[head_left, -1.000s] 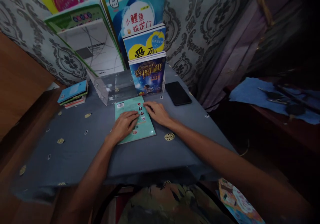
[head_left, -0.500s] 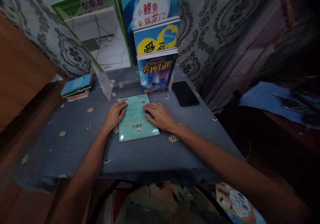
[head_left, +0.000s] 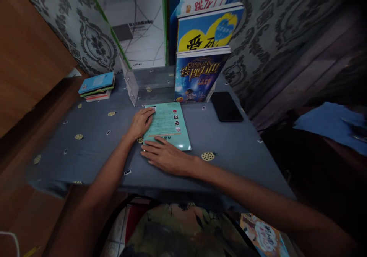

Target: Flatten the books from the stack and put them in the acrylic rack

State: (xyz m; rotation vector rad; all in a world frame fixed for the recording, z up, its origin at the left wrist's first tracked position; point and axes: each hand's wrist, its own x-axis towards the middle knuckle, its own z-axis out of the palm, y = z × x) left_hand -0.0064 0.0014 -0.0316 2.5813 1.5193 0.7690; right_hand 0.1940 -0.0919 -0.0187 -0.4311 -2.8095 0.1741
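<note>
A teal paperback book [head_left: 166,121] lies flat on the grey patterned tablecloth, its printing upside down to me. My left hand [head_left: 142,122] rests along the book's left side, fingers stretched onto the upper left corner of the cover. Across the near edge lies my right hand [head_left: 168,155], palm down with fingers spread and pointing left, covering the lower left part of the book. Neither hand grips the book. Just beyond it stands a clear acrylic book stand [head_left: 134,87], with a dark blue book [head_left: 197,77] in its right part.
Behind the dark blue book are a blue-and-yellow book [head_left: 206,29] and a white-covered book [head_left: 140,28]. A black phone [head_left: 226,106] lies to the right. Small books are stacked [head_left: 97,85] at the left. Another book [head_left: 263,234] is below the table edge, lower right.
My right hand has moved from the book's right side to its near edge, fingers now pointing left. My left hand stays at the left side. The view has shifted slightly.
</note>
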